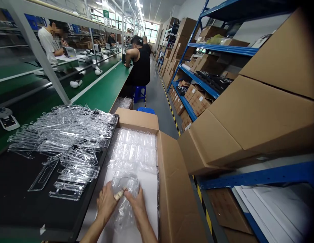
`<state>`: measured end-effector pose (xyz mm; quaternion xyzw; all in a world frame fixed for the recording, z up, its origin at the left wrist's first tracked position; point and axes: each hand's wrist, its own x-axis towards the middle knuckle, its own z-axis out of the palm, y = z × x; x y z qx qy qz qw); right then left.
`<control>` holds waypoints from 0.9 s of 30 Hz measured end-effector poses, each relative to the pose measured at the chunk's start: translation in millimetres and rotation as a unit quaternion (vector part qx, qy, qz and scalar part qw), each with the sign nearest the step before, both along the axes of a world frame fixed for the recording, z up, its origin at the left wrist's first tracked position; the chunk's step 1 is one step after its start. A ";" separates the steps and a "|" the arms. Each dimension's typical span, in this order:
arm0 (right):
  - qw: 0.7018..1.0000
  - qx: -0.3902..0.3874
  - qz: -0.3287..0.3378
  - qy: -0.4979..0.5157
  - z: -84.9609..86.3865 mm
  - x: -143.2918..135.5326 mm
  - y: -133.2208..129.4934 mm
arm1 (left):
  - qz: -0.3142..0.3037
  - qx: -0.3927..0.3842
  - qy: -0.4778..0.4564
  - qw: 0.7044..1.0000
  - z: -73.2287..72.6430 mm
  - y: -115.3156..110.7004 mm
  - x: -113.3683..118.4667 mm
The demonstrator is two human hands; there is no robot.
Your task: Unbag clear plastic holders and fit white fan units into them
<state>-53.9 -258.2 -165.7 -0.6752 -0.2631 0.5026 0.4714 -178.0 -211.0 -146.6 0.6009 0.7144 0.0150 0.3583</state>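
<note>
Over an open cardboard box [175,182], my left hand [106,201] and my right hand [137,204] pinch a clear plastic bag [123,216] from both sides. The left thumb wears a pale wrap, and both thumbs meet near the bag's middle. What the bag contains is hard to make out. Behind it in the box, wrapped clear pieces [134,146] lie in rows, with a white sheet [148,189] in front of them. To the left, a black tray [17,202] carries a heap of clear plastic frames [68,130].
A green workbench [110,86] runs forward on the left, with white devices [75,83] on it. A person in a black top [141,64] sits ahead; another in white [49,44] works across. Large cartons [268,114] and blue shelving [222,49] crowd the right side.
</note>
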 end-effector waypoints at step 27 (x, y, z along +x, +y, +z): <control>0.819 0.058 0.556 -0.131 122.0 -330.2 3.6 | 0.567 0.205 -0.359 0.712 81.7 -157.0 -291.5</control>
